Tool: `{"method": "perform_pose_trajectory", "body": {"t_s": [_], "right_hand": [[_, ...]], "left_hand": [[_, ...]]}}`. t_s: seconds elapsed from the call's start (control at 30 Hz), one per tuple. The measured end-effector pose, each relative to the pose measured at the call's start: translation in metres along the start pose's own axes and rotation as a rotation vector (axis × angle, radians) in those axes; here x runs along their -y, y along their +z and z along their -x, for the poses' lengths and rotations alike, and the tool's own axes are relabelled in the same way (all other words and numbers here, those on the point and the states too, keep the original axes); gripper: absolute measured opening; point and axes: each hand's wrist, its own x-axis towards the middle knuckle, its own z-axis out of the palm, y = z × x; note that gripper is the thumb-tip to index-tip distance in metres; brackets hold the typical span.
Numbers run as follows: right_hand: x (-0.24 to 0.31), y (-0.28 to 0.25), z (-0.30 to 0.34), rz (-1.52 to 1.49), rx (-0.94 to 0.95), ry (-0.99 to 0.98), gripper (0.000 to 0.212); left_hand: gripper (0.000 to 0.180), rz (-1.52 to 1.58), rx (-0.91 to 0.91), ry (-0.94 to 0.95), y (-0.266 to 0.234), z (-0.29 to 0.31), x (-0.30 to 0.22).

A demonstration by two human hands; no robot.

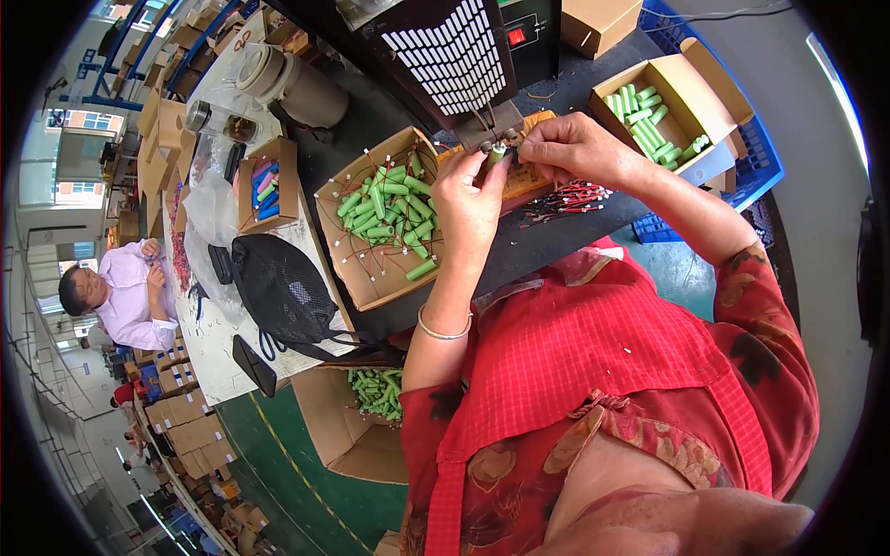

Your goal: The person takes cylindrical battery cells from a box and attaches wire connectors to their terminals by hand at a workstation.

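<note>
My left hand [468,195] pinches a green battery cell [498,151] upright between thumb and fingers, its end just below the two electrode tips of a black spot-welding machine [445,56]. Close beside it on the right, my right hand [586,148] has thumb and forefinger pressed together; whatever they hold is too small to make out. Below that hand lies a bundle of red and black wire leads [570,199] on the dark bench. To the left of my left hand, a cardboard box [378,295] holds many green cells with red leads and white connectors.
At the right, an open carton [686,83] of green and white cells sits by a blue crate [765,167]. Leftward are a black mesh bag [287,292], a phone [253,364] and a grey jug [311,88]. Another person [130,296] sits at the far left.
</note>
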Motion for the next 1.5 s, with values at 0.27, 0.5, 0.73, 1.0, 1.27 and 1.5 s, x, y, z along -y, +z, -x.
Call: {"method": "perform_pose_trajectory", "body": {"t_s": [0.27, 0.5, 0.73, 1.0, 1.27, 1.5], "right_hand": [[-0.004, -0.016, 0.019, -0.054, 0.050, -0.038, 0.021], [-0.013, -0.004, 0.018, -0.189, -0.026, -0.149, 0.021], [-0.005, 0.009, 0.001, -0.062, -0.047, -0.054, 0.025], [0.000, 0.011, -0.004, -0.039, -0.072, 0.013, 0.026], [0.000, 0.014, -0.006, -0.020, -0.073, -0.045, 0.026], [-0.017, -0.004, 0.017, -0.155, -0.115, -0.147, 0.031]], "left_hand": [[0.022, 0.331, 0.152, -0.402, -0.010, 0.006, -0.006], [0.027, 0.822, 0.108, -0.418, -0.017, 0.011, -0.004], [0.025, 0.217, -0.005, -0.153, -0.003, 0.012, 0.015], [0.022, 0.120, -0.037, -0.071, 0.004, 0.011, 0.018], [0.026, 0.051, -0.026, -0.022, 0.003, 0.012, 0.016], [0.033, -0.170, -0.182, -0.050, -0.048, 0.018, 0.012]]}}
